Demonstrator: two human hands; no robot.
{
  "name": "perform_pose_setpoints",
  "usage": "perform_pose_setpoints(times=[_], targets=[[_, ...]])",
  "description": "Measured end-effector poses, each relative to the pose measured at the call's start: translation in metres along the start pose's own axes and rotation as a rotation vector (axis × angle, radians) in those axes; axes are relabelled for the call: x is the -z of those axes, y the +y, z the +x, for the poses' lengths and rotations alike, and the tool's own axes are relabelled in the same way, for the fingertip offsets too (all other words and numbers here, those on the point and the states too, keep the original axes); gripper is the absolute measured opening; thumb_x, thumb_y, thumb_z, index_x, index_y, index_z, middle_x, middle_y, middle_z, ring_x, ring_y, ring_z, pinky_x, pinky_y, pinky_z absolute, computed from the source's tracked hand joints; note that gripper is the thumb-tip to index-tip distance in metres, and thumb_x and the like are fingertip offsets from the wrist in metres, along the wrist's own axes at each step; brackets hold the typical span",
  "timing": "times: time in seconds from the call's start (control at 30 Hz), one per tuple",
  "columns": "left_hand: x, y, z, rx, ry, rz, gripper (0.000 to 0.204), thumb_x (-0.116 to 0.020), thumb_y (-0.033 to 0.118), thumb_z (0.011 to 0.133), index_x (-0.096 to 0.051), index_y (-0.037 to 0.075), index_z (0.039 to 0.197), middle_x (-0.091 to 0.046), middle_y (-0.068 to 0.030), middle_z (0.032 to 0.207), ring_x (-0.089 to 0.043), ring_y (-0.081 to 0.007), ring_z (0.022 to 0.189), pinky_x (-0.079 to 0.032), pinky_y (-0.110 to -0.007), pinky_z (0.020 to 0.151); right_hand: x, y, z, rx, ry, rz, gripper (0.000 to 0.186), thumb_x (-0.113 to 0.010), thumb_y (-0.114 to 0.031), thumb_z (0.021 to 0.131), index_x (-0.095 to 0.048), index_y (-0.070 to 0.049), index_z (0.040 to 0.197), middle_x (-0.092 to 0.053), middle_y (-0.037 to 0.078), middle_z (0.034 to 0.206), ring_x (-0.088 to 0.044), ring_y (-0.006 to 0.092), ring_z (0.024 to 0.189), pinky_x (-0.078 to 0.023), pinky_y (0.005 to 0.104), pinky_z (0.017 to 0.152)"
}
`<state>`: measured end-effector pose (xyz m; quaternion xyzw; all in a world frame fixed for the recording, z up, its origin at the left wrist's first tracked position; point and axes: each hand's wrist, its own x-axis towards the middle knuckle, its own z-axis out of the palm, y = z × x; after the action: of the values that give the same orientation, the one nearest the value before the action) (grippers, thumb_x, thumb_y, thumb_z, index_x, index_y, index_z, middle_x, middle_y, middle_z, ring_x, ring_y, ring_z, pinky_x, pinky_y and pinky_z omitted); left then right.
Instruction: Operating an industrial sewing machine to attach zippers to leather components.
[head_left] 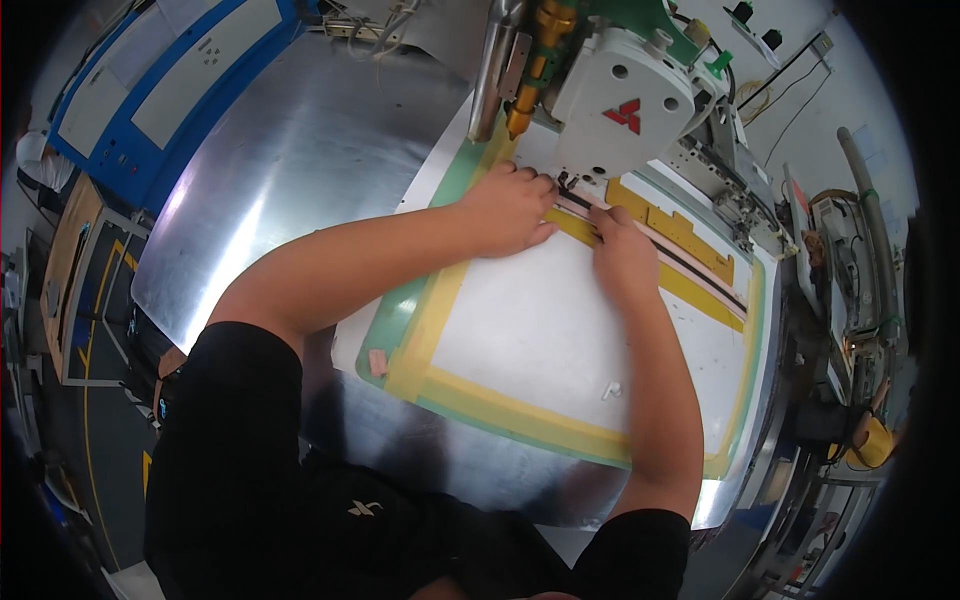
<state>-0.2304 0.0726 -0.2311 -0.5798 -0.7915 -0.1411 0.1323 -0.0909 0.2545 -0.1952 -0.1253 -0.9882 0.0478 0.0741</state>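
Observation:
A narrow black strip (690, 262) edged in pale pink runs from under the sewing machine head (625, 100) toward the lower right. It lies between yellow template plates (690, 292) on a white board (540, 330). My left hand (508, 212) rests on the board just left of the needle area, fingers stretched toward the strip's upper end and thumb apart. Slightly lower and to the right, my right hand (625, 250) has its fingertips closed on the strip. The exact contact under the fingers is partly hidden.
Green and yellow tape borders (520, 420) frame the board, which lies on a shiny metal table (270, 170). A small pink piece (377, 362) and a white scrap (612, 390) lie on it. A metal tube (495, 75) and a brass nozzle (525, 100) hang near my left hand.

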Motion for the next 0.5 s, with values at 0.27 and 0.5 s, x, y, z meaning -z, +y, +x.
perform_pose_setpoints(times=[0.27, 0.5], targets=[[0.004, 0.015, 0.005, 0.055, -0.039, 0.040, 0.041, -0.064, 0.037, 0.095, -0.069, 0.006, 0.121, -0.067, -0.0089, 0.116, -0.063, -0.0266, 0.109, -0.045, -0.043, 0.095, -0.001, -0.005, 0.001, 0.014, -0.016, -0.031, 0.040, -0.056, -0.007, 0.091, -0.068, -0.013, 0.128, -0.065, 0.009, 0.124, -0.070, 0.0342, 0.102, -0.058, 0.0460, 0.086], [0.011, 0.034, 0.018, 0.078, -0.095, 0.063, 0.037, -0.065, 0.036, 0.092, -0.073, 0.002, 0.106, -0.067, -0.0115, 0.112, -0.063, -0.0270, 0.109, -0.044, -0.042, 0.098, 0.009, 0.007, -0.004, -0.005, -0.019, -0.037, 0.042, -0.056, -0.006, 0.091, -0.070, -0.016, 0.130, -0.066, 0.008, 0.123, -0.070, 0.0324, 0.103, -0.058, 0.0448, 0.087]])
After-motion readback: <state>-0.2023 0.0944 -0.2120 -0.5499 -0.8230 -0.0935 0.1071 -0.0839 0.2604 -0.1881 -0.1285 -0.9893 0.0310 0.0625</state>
